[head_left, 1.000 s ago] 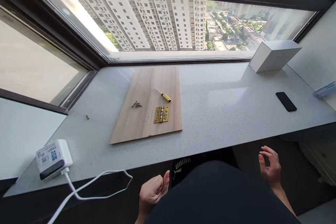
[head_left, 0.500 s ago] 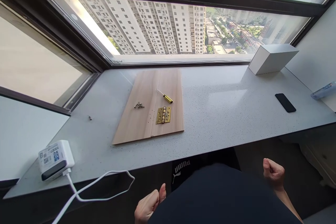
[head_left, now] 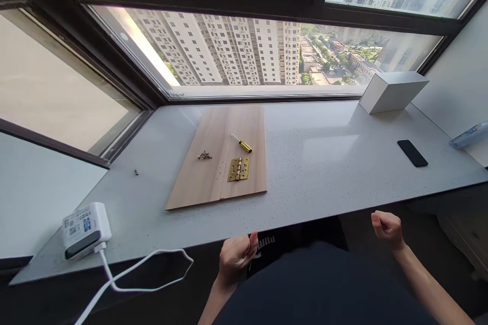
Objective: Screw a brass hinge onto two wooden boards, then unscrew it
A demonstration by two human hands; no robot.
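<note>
My left hand [head_left: 237,256] is closed in a fist just off the counter's front edge, below the wooden boards, with nothing seen in it. Further right, my right hand [head_left: 388,227] is also a fist, in front of the counter edge. Two light wooden boards [head_left: 198,183] lie side by side on the counter. On the right board rest a brass hinge [head_left: 238,169], opened flat, and a yellow-handled screwdriver [head_left: 244,146] pointing up and left. A small pile of screws [head_left: 205,155] sits on the left board.
The speckled counter [head_left: 305,183] runs under a window. At its left are a white power adapter [head_left: 87,230] with a cable [head_left: 152,290] and a loose screw [head_left: 136,172]. To the right lie a black phone [head_left: 412,153], a white box [head_left: 392,92] and a clear plastic item [head_left: 468,136].
Both fists have risen toward the counter edge, my left hand also moving right and my right hand slightly left. The view has shifted slightly; the things on the counter have stayed in place.
</note>
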